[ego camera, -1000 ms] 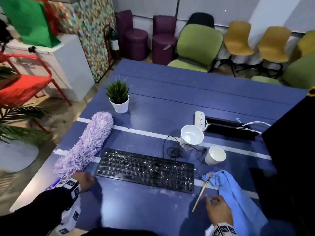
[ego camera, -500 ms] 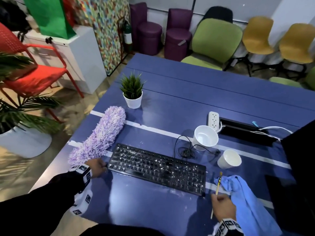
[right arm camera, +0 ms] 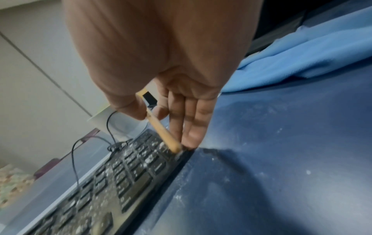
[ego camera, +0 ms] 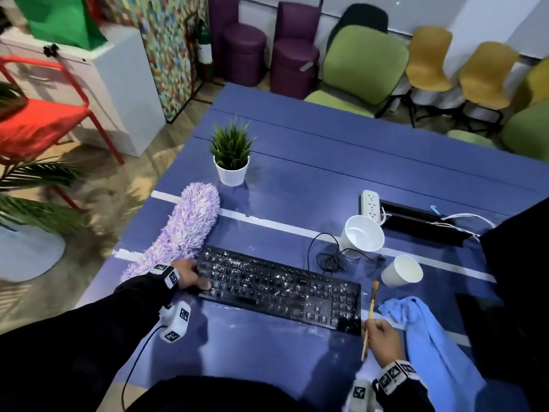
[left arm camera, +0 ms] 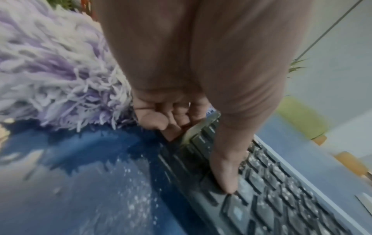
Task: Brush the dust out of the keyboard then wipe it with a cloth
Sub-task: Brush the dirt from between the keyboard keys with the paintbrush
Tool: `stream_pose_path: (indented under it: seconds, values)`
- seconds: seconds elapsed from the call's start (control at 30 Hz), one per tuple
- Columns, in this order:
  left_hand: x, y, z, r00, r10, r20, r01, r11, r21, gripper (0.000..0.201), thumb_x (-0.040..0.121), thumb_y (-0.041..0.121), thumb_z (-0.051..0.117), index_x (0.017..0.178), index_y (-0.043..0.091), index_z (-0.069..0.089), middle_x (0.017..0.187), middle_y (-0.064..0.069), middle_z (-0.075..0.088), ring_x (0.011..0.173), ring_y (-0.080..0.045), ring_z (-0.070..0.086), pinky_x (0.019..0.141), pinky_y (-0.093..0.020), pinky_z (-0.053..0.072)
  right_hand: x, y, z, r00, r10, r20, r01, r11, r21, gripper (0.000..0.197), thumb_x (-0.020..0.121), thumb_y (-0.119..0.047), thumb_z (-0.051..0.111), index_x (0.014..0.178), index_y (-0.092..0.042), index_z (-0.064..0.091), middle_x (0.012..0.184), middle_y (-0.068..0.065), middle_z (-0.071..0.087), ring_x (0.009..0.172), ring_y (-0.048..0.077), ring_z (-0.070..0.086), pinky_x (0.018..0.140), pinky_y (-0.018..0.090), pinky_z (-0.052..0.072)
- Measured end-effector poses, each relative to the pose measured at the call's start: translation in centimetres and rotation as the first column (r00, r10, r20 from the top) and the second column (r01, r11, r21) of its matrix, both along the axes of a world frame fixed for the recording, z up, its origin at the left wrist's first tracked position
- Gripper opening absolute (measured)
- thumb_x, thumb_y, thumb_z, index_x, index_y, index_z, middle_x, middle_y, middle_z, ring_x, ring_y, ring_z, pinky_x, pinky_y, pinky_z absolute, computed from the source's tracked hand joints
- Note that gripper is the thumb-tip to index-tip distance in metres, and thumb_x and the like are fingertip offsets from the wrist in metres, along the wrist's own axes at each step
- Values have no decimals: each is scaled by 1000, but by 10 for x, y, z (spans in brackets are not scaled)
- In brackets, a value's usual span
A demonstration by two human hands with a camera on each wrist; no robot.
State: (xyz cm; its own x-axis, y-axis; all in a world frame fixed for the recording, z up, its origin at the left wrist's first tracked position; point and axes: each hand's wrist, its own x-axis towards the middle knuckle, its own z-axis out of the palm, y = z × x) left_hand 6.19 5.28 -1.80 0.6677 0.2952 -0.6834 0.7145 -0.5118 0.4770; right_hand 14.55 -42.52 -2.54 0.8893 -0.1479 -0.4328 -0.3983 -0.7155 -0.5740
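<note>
A black keyboard, speckled with white dust, lies across the blue table. My left hand grips its left end: the thumb presses on the keys and the other fingers curl at the edge. Just off the keyboard's right front corner, my right hand pinches a thin wooden brush between thumb and forefinger. Its bristles point away from me, and the handle slants over the keyboard's corner. A light blue cloth lies crumpled to the right of that hand.
A fluffy purple duster lies left of the keyboard, touching my left wrist. Behind the keyboard are its coiled cable, two white cups, a power strip and a small potted plant. White dust lies on the table before the keyboard.
My left hand moved right from beside the duster and took hold of the keyboard's left end. My right hand picked the brush up off the table.
</note>
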Motion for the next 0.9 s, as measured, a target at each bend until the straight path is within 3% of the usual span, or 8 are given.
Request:
stream_pose_path:
  seconds: [0.1, 0.2, 0.27, 0.37, 0.53, 0.67, 0.8, 0.9]
  values:
    - [1, 13, -19, 996, -42, 83, 40, 999, 31, 49, 51, 39, 86, 93, 27, 64, 88, 7, 72, 86, -16, 67, 88, -30, 51, -8, -3, 12, 987, -134, 90, 134, 991, 8, 24, 89, -24, 58, 67, -13, 60, 64, 5, 66, 73, 31, 65, 69, 36, 47]
    - [-2, 16, -23, 990, -60, 129, 48, 994, 95, 62, 51, 46, 84, 104, 30, 58, 92, 7, 70, 89, -16, 65, 89, -30, 49, -25, -2, 30, 962, -229, 147, 219, 972, 79, 4, 92, -22, 57, 91, -21, 61, 67, 6, 71, 56, 28, 67, 59, 37, 51]
    - [-4, 18, -30, 987, -61, 149, 50, 996, 78, 64, 52, 48, 84, 106, 27, 57, 95, 6, 71, 90, -16, 66, 89, -30, 50, -32, -4, 37, 956, -236, 175, 214, 967, 137, 13, 95, -18, 53, 100, -29, 58, 65, 9, 70, 47, 27, 64, 53, 34, 51]
    - [-7, 36, -70, 978, -63, 197, 61, 998, 11, 72, 46, 63, 78, 105, 31, 53, 96, 8, 71, 91, -15, 67, 90, -36, 52, -36, -9, 48, 958, -256, 129, 222, 947, 234, 26, 97, -7, 41, 97, -19, 64, 72, 12, 72, 49, 27, 65, 49, 25, 48]
    - [-6, 17, -31, 953, -85, 289, 37, 985, 168, 61, 66, 43, 80, 112, 20, 47, 96, -2, 68, 89, -23, 64, 85, -36, 49, -32, -3, 72, 932, -350, 93, 244, 796, 553, 15, 94, -1, 53, 98, -5, 66, 92, -1, 75, 73, 19, 75, 57, 21, 56]
    - [-8, 20, -29, 946, -151, 287, 91, 973, 211, 64, 68, 44, 78, 115, 17, 44, 97, -8, 68, 89, -27, 64, 80, -33, 48, -27, 3, 55, 929, -347, 127, 269, 872, 409, 14, 97, -12, 54, 90, -7, 65, 72, -4, 76, 61, 12, 72, 50, 19, 54]
    - [-8, 18, -26, 946, -159, 282, 92, 967, 238, 71, 70, 45, 77, 124, 16, 41, 105, -12, 68, 94, -30, 64, 84, -36, 49, -30, 6, 30, 988, -51, 147, 71, 989, -132, 34, 96, -29, 54, 65, -18, 63, 53, -7, 59, 60, 27, 59, 59, 33, 42]
    - [-8, 14, -26, 953, -163, 255, 96, 961, 258, 73, 73, 42, 76, 128, 13, 39, 109, -13, 67, 98, -31, 63, 86, -36, 48, -30, 11, 29, 962, -110, 251, 136, 987, -90, 24, 92, -24, 61, 68, -24, 61, 56, 0, 62, 64, 29, 60, 65, 31, 43]
